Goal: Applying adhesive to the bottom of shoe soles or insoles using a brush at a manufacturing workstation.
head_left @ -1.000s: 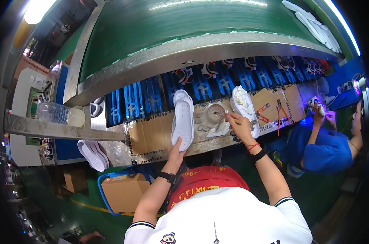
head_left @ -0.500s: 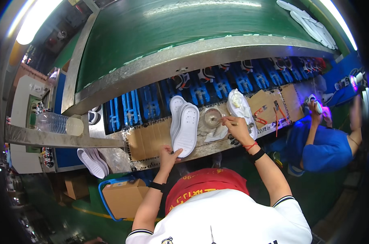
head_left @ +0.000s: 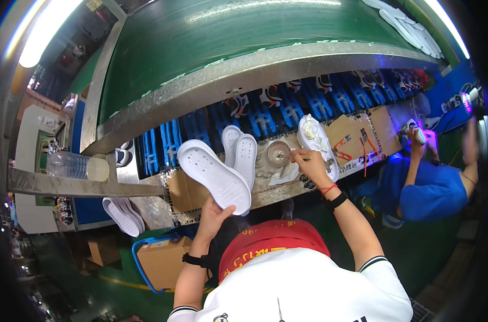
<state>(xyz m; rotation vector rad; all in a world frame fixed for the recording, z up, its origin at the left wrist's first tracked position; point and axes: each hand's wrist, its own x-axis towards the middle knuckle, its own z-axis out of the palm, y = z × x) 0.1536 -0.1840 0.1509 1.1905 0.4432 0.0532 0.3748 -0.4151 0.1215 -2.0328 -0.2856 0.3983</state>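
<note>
A white shoe sole (head_left: 214, 173) with small holes at one end is lifted off the bench, its near end gripped between thumb and fingers of my left hand (head_left: 216, 216). Beside it, two more white soles (head_left: 245, 161) lie overlapping on the bench. My right hand (head_left: 310, 164) is closed in a pinch on a thin stick-like handle, mostly hidden by the fingers, at the rim of a clear round cup (head_left: 279, 154). Crumpled white tissue (head_left: 284, 175) lies by the cup. To the right, a white sole (head_left: 323, 153) carries crumpled white material.
Red-handled pliers (head_left: 341, 148) and another red tool (head_left: 368, 140) lie on cardboard. Blue racks (head_left: 261, 119) line the bench beneath a green conveyor (head_left: 244, 35). Soles (head_left: 123, 216) rest at left near a cardboard box (head_left: 163, 263). At right, a blue-clad co-worker (head_left: 432, 190) holds a shoe.
My left hand has raised the top sole from the pile and swung its far end to the left. My right hand stays by the cup.
</note>
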